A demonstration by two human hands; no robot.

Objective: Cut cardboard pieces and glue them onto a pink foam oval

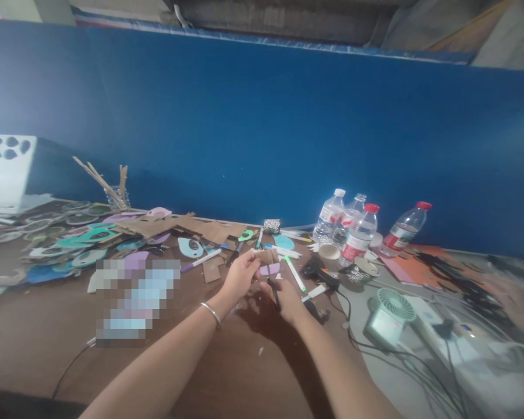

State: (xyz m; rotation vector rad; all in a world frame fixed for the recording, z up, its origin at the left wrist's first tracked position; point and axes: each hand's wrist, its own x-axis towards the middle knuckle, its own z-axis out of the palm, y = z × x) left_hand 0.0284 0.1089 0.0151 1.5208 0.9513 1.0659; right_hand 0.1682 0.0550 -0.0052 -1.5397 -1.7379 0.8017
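Note:
My left hand point(241, 276), with a silver bangle on its wrist, pinches a small piece of brown cardboard point(267, 255). A light purple paper piece point(271, 270) shows just below the cardboard; whether the two are joined I cannot tell. Close beside it, my right hand point(287, 298) is closed around dark scissors point(274, 293), whose blades point up at the purple piece. Part of the handles is hidden by the fingers. Right of the hands lie a green-tipped marker point(295, 273) and a white marker point(314, 292).
Cut paper shapes point(87, 238) and cardboard sheets point(201, 228) pile up at left. A phone-like pixelated patch point(142, 299) lies nearer. Plastic bottles point(358, 238), a small fan point(390, 317), a power strip point(436, 337) and cables occupy the right. Another person's blurred hand point(517, 297) appears there.

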